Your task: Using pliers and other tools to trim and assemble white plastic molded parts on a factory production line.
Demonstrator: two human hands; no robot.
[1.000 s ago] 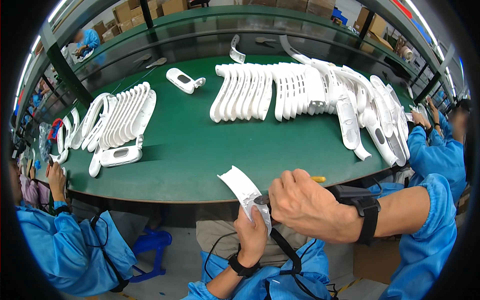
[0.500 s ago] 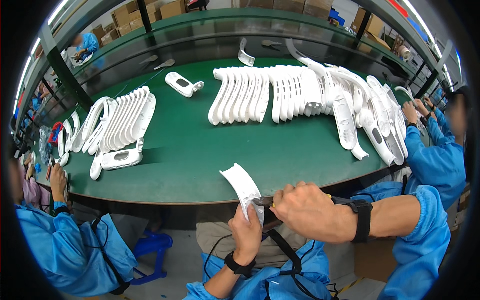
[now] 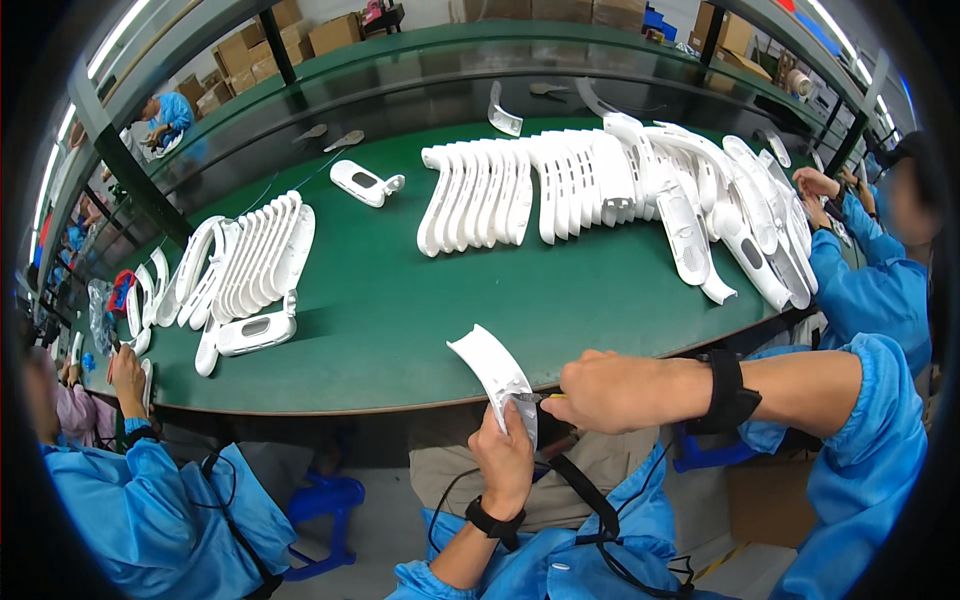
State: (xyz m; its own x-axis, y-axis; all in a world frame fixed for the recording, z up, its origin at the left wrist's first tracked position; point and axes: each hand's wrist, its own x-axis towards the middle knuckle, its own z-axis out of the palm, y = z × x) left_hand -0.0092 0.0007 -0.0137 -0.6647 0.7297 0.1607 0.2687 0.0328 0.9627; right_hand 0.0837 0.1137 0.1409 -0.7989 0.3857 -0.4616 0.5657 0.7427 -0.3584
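Note:
A curved white plastic shell (image 3: 490, 368) is held upright at the table's near edge, its ribbed inner side partly showing. My left hand (image 3: 502, 455) is closed round its lower end, the thumb lying along the inside. My right hand (image 3: 605, 392) is wrapped round a slim hand tool (image 3: 532, 397) with a metal tip and a bit of yellow. That tip meets the inner side of the shell just above my left thumb. Most of the tool is hidden in my fist, so its exact kind cannot be told.
Rows of white shells (image 3: 475, 195) stand on the green table (image 3: 390, 300), with a loose pile (image 3: 735, 215) to their right. More shells (image 3: 262, 255) and a white oval-windowed part (image 3: 365, 183) lie left. Co-workers in blue sit at left (image 3: 140, 510) and right (image 3: 870, 270).
My right hand has turned over, with its wrist raised and the forearm more level. The tool's tip stays at the shell. The shell and my left hand sit slightly farther right in view.

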